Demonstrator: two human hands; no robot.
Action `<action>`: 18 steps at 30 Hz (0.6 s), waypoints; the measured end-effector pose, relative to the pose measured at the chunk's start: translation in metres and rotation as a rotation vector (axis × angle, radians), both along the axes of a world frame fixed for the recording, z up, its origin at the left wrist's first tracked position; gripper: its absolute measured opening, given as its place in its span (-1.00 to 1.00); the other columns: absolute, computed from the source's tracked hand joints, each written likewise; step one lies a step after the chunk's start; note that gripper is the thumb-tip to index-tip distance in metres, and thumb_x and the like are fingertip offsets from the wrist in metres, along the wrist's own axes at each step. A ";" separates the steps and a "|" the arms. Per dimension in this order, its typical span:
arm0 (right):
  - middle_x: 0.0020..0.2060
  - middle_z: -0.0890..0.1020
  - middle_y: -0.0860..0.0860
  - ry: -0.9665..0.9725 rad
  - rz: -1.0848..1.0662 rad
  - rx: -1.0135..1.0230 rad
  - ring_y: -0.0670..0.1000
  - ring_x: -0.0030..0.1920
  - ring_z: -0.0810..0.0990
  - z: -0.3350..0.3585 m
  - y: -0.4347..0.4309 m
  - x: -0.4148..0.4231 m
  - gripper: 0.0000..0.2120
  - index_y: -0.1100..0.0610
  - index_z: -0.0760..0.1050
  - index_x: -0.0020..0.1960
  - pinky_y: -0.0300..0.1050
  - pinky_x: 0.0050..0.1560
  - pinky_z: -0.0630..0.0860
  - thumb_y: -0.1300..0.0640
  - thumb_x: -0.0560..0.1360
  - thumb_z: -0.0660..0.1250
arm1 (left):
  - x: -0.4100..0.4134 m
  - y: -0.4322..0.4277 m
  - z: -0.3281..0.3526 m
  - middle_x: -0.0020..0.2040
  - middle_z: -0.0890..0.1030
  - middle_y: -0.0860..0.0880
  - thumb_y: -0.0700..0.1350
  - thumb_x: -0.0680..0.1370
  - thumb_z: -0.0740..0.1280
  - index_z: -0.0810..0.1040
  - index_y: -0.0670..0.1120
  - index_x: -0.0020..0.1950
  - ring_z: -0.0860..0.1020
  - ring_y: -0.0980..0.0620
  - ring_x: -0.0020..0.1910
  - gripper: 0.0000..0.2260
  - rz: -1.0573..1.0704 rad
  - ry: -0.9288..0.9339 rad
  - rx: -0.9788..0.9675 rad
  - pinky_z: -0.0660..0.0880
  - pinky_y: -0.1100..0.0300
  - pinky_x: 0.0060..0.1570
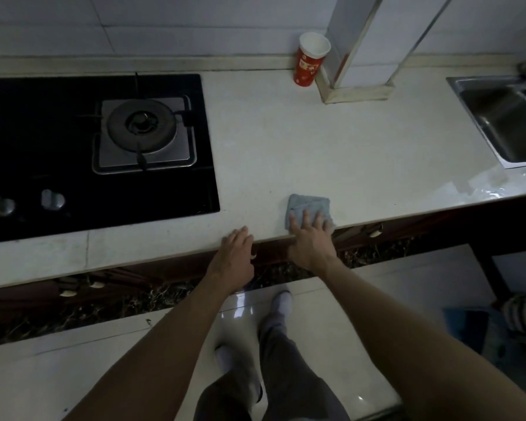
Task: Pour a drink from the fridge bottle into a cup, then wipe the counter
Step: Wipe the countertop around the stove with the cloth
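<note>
A folded grey-blue cloth [308, 205] lies flat on the pale counter [331, 147] near its front edge. My right hand [312, 241] presses down on the cloth's near half with fingers spread. My left hand [236, 253] rests on the counter's front edge to the left of the cloth, fingers loosely curled over the lip, holding nothing. A red paper cup [308, 60] with a white inside stands upright at the back of the counter against a white pillar. No bottle is in view.
A black gas hob [88, 153] with one burner and two knobs fills the counter's left part. A steel sink [504, 117] is set in at the far right, with wet shine on the counter before it. The white pillar [362, 56] stands at the back.
</note>
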State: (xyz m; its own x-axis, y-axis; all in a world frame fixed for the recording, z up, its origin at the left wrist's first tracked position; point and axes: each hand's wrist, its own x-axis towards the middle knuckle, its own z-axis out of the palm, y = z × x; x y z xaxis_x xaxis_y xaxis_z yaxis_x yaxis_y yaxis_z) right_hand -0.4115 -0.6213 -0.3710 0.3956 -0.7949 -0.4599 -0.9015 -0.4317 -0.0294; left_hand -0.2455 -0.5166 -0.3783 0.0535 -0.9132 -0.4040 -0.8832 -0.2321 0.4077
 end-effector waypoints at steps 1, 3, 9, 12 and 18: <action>0.57 -0.09 0.24 -0.004 0.053 -0.002 0.40 0.51 -0.21 0.000 0.010 0.012 -0.21 0.06 -0.11 0.60 0.35 0.45 -0.24 -0.02 0.49 0.20 | 0.002 -0.002 0.000 0.64 0.02 -0.10 -0.21 0.58 0.26 0.12 -0.15 0.61 0.01 -0.10 0.61 -0.38 0.009 0.020 -0.007 0.03 0.01 0.59; 0.57 -0.12 0.24 -0.013 0.152 0.018 0.39 0.51 -0.25 0.000 0.028 0.035 -0.20 0.06 -0.14 0.60 0.36 0.47 -0.24 -0.06 0.51 0.20 | 0.005 -0.004 0.001 0.64 0.07 -0.09 -0.20 0.59 0.29 0.16 -0.12 0.61 0.05 -0.08 0.61 -0.40 0.013 0.059 -0.028 0.06 0.04 0.58; 0.57 -0.14 0.20 0.022 0.279 0.047 0.35 0.52 -0.26 -0.002 0.012 0.070 -0.18 0.03 -0.15 0.60 0.31 0.50 -0.24 -0.15 0.52 0.22 | 0.018 -0.008 0.002 0.56 0.29 -0.08 -0.24 0.57 0.28 0.30 -0.17 0.54 0.30 -0.04 0.48 -0.48 0.019 0.102 -0.113 0.21 0.17 0.47; 0.57 -0.13 0.19 0.035 0.306 0.023 0.35 0.53 -0.24 -0.004 -0.008 0.076 -0.22 0.02 -0.16 0.60 0.29 0.50 -0.22 -0.17 0.54 0.15 | 0.021 -0.008 0.002 0.58 0.25 -0.07 -0.25 0.58 0.25 0.33 -0.18 0.52 0.27 -0.03 0.50 -0.51 -0.018 0.053 -0.110 0.18 0.20 0.47; 0.57 -0.11 0.20 0.053 0.338 0.024 0.36 0.53 -0.20 0.000 -0.051 0.098 -0.14 0.03 -0.14 0.60 0.30 0.50 -0.18 -0.24 0.51 0.23 | 0.029 -0.019 -0.005 0.48 0.41 -0.12 -0.24 0.57 0.21 0.32 -0.20 0.54 0.38 -0.08 0.41 -0.50 -0.076 -0.022 -0.030 0.40 0.10 0.34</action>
